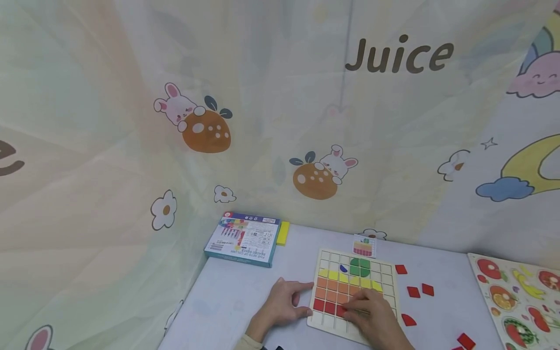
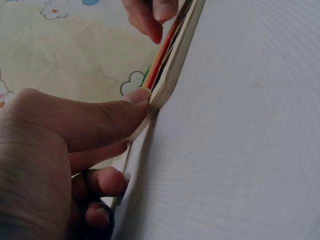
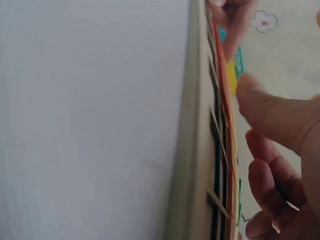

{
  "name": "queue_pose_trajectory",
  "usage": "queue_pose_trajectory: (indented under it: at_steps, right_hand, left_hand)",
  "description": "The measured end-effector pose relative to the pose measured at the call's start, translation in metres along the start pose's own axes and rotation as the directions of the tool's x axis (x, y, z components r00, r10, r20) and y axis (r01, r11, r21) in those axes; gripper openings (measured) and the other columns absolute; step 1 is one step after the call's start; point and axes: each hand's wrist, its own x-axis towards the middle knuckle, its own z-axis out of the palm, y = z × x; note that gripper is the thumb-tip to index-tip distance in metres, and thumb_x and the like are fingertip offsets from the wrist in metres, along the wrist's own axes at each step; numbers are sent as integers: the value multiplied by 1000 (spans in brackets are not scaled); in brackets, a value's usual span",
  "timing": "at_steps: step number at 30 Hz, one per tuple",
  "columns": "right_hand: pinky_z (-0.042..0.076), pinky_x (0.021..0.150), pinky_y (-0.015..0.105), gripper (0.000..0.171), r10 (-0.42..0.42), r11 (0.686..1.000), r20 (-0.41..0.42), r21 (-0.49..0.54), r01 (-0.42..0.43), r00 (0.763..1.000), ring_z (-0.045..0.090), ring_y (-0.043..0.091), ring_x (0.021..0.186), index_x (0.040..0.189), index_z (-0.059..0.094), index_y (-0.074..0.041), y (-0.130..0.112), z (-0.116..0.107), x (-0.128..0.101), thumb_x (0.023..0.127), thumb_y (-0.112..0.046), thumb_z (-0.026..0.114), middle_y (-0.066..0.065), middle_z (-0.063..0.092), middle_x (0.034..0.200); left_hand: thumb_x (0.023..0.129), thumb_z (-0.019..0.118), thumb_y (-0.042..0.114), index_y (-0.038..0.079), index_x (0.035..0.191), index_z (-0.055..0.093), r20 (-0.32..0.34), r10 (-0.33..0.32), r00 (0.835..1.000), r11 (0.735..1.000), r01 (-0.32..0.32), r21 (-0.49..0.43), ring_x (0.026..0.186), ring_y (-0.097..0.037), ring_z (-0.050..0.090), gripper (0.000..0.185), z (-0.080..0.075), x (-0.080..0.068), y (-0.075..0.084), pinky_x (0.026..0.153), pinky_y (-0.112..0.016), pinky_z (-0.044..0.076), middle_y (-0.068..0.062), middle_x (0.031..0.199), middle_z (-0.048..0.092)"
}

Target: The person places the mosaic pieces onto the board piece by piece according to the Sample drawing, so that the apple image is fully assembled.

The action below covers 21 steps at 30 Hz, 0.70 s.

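In the head view a pale wooden grid board (image 1: 341,325) lies on the table with coloured tiles in its cells. Green pieces (image 1: 360,267) sit near its top, over a yellow row, orange rows (image 1: 332,289) and several red square tiles (image 1: 319,305) lower left. My left hand (image 1: 284,301) touches the board's left edge with thumb and forefinger spread; the left wrist view shows that thumb (image 2: 125,112) against the rim. My right hand (image 1: 372,316) is over the board, its fingertips right at the rightmost red tile. Thumb and fingers stand apart in the right wrist view, with no tile visible between them.
Loose red pieces (image 1: 413,292) lie right of the board. A small picture card (image 1: 365,247) is behind it. A box (image 1: 242,238) with a yellow strip (image 1: 283,233) beside it stands back left. A fruit-picture board (image 1: 494,277) lies far right, before a printed curtain.
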Motion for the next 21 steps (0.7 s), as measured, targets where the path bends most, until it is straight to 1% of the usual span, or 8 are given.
queue_pose_trajectory:
  at_steps: [2,4,7,10,13,15,17,21]
  right_hand:
    - [53,81,22,16,30,998,-7,57,-30,1000,54,11,102,94,85,-37,3,-8,-1,86,-23,89,-15,63,100]
    - [54,80,21,14,57,996,-25,76,-55,998,55,14,103,96,85,-34,11,-19,0,88,-23,88,-11,65,102]
    - [56,85,31,14,88,996,-61,25,-86,994,57,19,106,105,85,-26,31,-44,4,91,-28,86,-4,67,107]
    - [57,88,44,29,97,992,-107,-64,-104,990,58,25,106,118,82,-16,62,-72,12,92,-28,84,5,70,114]
    - [56,89,56,42,100,983,-116,-139,-116,988,62,32,105,126,75,-4,93,-97,21,90,-24,85,16,70,117]
    - [55,88,58,48,98,977,-100,-181,-115,990,63,33,102,128,73,0,109,-108,25,88,-22,87,19,70,116]
    - [55,87,59,50,83,974,-77,-203,-97,994,65,33,100,127,72,2,121,-115,27,86,-21,89,20,71,113]
    - [57,83,51,46,37,974,-69,-219,-52,997,64,27,95,123,74,0,133,-120,28,85,-20,89,13,71,107]
  left_hand:
    - [77,90,39,30,136,73,-2,4,1000,1000,-4,1,55,1,37,62,0,0,0,68,-24,27,19,59,47]
    - [77,90,39,31,136,73,-5,7,1000,1000,-7,5,55,1,37,62,0,0,0,67,-24,27,19,59,47]
    - [77,90,40,31,136,73,-1,-1,1000,1000,1,1,55,1,37,62,-1,0,0,67,-24,27,19,59,47]
    - [77,90,39,31,136,73,2,-7,1000,1000,7,-5,55,0,38,62,0,1,0,67,-24,27,18,59,47]
    - [77,90,39,32,137,73,5,-16,1000,1000,16,-8,55,0,38,62,0,1,0,68,-24,27,19,59,48]
    - [77,90,39,33,137,73,9,-23,1000,1000,23,-6,55,0,38,62,0,1,0,69,-24,27,19,59,48]
    - [77,90,39,32,137,72,7,-17,1000,1000,17,2,55,0,38,63,1,1,-1,69,-24,27,19,59,48]
    - [77,90,39,33,137,72,9,-22,1000,1000,22,5,55,0,39,63,2,2,-1,69,-24,27,18,60,48]
